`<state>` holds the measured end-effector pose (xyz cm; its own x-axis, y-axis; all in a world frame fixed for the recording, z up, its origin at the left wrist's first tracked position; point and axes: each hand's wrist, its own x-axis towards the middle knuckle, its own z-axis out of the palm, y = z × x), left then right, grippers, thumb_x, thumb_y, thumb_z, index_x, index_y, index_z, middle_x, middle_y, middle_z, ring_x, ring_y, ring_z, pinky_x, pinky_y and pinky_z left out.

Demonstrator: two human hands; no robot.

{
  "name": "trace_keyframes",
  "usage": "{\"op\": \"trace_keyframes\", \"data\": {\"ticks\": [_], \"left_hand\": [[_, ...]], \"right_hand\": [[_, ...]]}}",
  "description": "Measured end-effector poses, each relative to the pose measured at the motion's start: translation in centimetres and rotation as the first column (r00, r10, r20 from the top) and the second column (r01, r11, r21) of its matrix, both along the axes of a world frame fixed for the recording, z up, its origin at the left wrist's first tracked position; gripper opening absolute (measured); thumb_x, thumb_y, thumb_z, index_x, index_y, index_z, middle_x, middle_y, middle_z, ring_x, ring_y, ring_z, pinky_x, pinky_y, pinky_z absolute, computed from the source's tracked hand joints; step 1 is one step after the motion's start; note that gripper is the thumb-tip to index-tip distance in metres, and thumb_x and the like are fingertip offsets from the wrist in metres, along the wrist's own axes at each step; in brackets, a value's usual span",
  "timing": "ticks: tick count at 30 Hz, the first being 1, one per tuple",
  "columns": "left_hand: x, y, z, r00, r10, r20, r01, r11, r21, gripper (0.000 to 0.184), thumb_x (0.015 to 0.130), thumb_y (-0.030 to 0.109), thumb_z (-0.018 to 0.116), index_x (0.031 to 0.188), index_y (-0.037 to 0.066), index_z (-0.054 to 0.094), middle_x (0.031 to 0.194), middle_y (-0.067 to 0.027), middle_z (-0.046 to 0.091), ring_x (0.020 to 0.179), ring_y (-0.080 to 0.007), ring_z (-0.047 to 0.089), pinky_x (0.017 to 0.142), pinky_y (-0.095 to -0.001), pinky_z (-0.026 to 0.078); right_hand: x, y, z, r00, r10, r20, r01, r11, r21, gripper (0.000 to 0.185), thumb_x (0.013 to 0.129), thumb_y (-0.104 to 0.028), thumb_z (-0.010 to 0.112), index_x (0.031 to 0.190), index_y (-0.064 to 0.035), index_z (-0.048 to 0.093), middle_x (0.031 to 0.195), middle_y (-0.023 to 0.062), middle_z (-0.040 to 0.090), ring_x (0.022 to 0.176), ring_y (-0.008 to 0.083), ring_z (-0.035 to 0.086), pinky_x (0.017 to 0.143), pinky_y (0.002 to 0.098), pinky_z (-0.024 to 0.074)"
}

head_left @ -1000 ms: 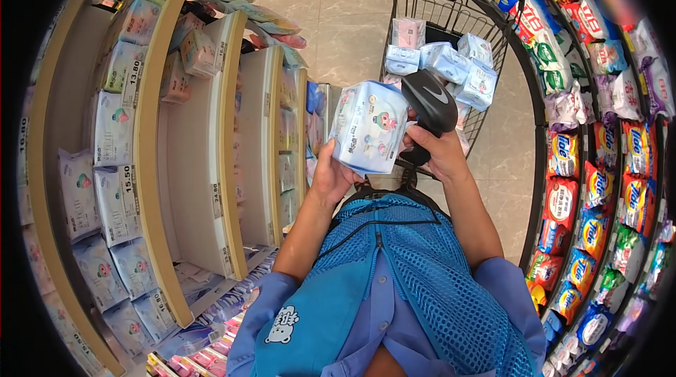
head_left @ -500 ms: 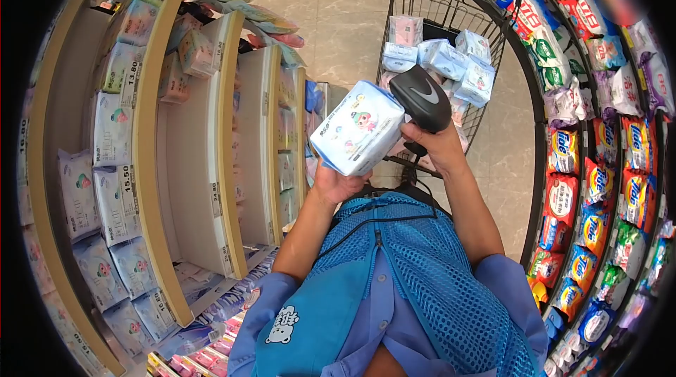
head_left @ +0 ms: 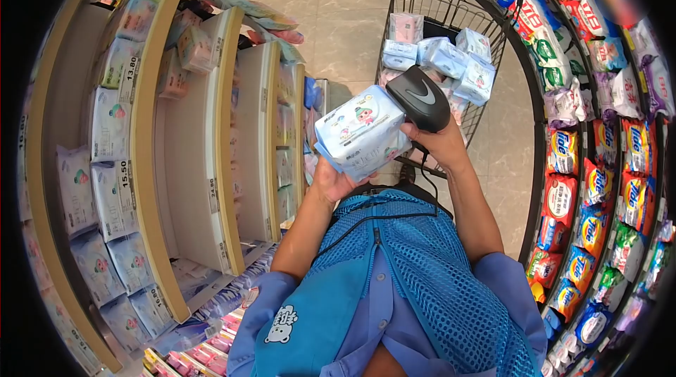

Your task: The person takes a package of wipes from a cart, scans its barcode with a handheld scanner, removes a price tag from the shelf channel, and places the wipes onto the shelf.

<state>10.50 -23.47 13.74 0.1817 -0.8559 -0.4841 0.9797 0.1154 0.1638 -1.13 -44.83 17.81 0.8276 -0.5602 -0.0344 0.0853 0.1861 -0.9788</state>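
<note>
In front of my chest, my left hand (head_left: 336, 181) holds a light-blue plastic-wrapped package (head_left: 362, 130) from beneath. Printed on the package is a small cartoon figure with a green hat. My right hand (head_left: 438, 143) is wrapped round the grip of a black barcode scanner (head_left: 420, 99), whose head lies against or just over the package's right end. The right thumb is close to the package's edge. A thin black cable (head_left: 422, 180) hangs from the scanner and runs across my blue vest.
Ahead stands a wire shopping cart (head_left: 486, 32) with several similar packages (head_left: 447, 58). Shelves (head_left: 190, 165) with price tags and packages line the left. Along the right, curved shelves hold bags of detergent (head_left: 563, 151). Tiled floor (head_left: 338, 17) shows between them.
The package has been turned in my left hand, so more of its printed lower side shows. The scanner has shifted slightly with my right hand.
</note>
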Motion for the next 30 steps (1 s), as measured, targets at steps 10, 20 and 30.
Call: {"op": "trace_keyframes", "data": {"ticks": [10,20,30], "left_hand": [[0.4,-0.8,1.9,0.965,0.145,0.221,-0.147,0.989,-0.005,0.059,0.099,0.039,0.051,0.147,0.008,0.038,0.137,-0.0157,0.055,0.116,-0.0322,0.062,0.082,-0.0468,0.061],[0.2,-1.7,2.8,0.523,-0.012,0.852,-0.204,0.969,0.139,0.069,0.096,0.032,0.063,0.152,0.008,0.032,0.135,-0.0095,0.055,0.108,-0.0167,0.061,0.085,-0.0304,0.053],[-0.5,-3.8,5.0,0.458,0.154,0.875,-0.299,0.954,-0.012,0.085,0.090,0.017,0.071,0.155,0.003,0.018,0.133,-0.0168,0.053,0.120,-0.0206,0.054,0.097,-0.0327,0.047]], "right_hand": [[0.7,-0.5,-2.6,0.995,0.011,-0.102,0.013,0.972,0.234,0.040,0.084,-0.006,0.075,0.121,-0.0030,0.060,0.108,0.0048,0.065,0.092,0.0133,0.062,0.077,0.0280,0.0517],[0.7,-0.4,-7.2,0.986,0.005,0.168,-0.113,0.761,0.639,0.055,0.089,-0.015,0.072,0.137,-0.0018,0.048,0.133,0.0110,0.059,0.120,0.0226,0.058,0.103,0.0386,0.0461],[2.1,-0.1,-7.5,0.969,-0.089,0.231,-0.153,0.516,0.843,0.052,0.094,-0.022,0.060,0.139,0.0006,0.046,0.136,0.0168,0.056,0.122,0.0284,0.057,0.104,0.0416,0.0468]]}}
